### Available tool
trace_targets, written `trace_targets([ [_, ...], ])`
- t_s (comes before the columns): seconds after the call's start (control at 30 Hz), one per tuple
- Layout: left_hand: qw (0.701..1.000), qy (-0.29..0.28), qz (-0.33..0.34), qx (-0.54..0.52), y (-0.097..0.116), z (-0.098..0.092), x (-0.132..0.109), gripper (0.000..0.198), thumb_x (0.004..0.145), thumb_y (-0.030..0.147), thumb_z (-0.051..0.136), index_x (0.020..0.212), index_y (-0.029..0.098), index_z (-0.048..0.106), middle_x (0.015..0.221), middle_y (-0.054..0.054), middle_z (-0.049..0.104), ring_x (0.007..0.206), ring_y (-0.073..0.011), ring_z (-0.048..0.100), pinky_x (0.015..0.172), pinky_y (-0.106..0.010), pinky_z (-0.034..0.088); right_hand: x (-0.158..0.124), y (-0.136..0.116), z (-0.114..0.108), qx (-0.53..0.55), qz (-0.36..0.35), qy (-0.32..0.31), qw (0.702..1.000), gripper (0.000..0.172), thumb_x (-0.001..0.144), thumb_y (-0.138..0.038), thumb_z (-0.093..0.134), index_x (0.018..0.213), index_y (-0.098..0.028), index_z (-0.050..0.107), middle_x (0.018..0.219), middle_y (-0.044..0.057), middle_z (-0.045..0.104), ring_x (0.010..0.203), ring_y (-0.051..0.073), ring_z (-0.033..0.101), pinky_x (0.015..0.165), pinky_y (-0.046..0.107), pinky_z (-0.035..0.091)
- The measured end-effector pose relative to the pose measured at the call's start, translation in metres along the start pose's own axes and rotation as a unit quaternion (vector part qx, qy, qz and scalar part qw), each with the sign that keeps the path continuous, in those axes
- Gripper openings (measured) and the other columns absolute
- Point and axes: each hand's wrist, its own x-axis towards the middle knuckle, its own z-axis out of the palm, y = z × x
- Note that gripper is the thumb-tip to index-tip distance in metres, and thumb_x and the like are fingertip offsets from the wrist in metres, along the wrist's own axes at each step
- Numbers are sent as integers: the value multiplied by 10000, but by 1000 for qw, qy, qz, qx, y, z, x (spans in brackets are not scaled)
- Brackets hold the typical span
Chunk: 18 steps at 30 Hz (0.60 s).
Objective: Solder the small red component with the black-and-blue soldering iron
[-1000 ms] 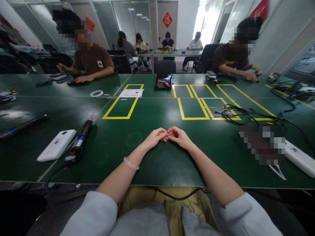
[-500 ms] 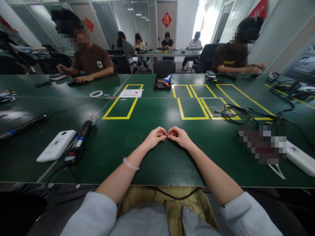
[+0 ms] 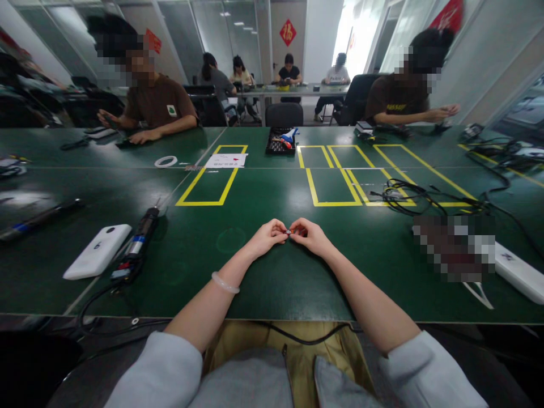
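Observation:
My left hand (image 3: 271, 235) and my right hand (image 3: 311, 235) meet above the green table (image 3: 272, 289), fingertips almost touching. Between them is a small orange-and-silver part (image 3: 289, 232), pinched from both sides. Its orange end shows by the right fingers, its pale metallic bit by the left. Fingers cover most of it, so I cannot make out its exact kind. Both hands are closed around it.
An electric screwdriver (image 3: 138, 243) and a white power bank (image 3: 97, 252) lie at left. Tangled black cables (image 3: 408, 195) and another white power bank (image 3: 521, 272) are at right. A black tray (image 3: 280, 148) with small items stands beyond my hands. Two people sit opposite.
My hands stay in nearly the same place, with the small part still between them. A little more of its metallic bit shows now.

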Motion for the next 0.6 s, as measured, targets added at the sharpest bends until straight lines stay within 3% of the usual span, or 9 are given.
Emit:
trace_targets([
  [0.1,998,-34,-20,41,8,-9,-9,418,725,305,705,1067,152,520,1016,-82,624,890,-151,625,823,-339,499,0,0,-1,-4,13,-2,1000,151,776,-250,628,908,-178,607,756,-7,597,661,118,548,629,247,434],
  [0.2,986,-40,-22,159,18,-29,-31,563,758,361,663,1259,184,476,1144,-112,602,1017,-194,609,917,-393,476,0,-2,-2,-5,24,-6,1000,163,771,-251,633,911,-176,597,730,-14,588,636,114,534,629,249,431],
  [0.33,933,41,5,357,24,-80,-75,610,815,480,554,1356,230,422,1275,-99,552,1171,-234,538,1009,-429,421,0,-4,-3,-7,36,-9,999,169,766,-259,636,904,-173,590,711,-18,581,605,108,510,616,247,421],
  [0.47,802,180,-2,569,21,-150,-129,629,831,539,452,1342,173,434,1360,-129,491,1269,-287,446,1066,-454,348,-1,-4,-3,-10,39,-8,999,161,769,-265,633,893,-172,590,711,-17,582,615,109,513,613,242,418],
  [0.6,649,292,-132,690,17,-208,-186,628,836,534,358,1339,159,389,1406,-124,462,1265,-310,447,1039,-426,368,-1,-5,-1,-9,41,-13,999,158,772,-267,632,891,-173,588,694,-22,571,602,107,499,591,235,406],
])
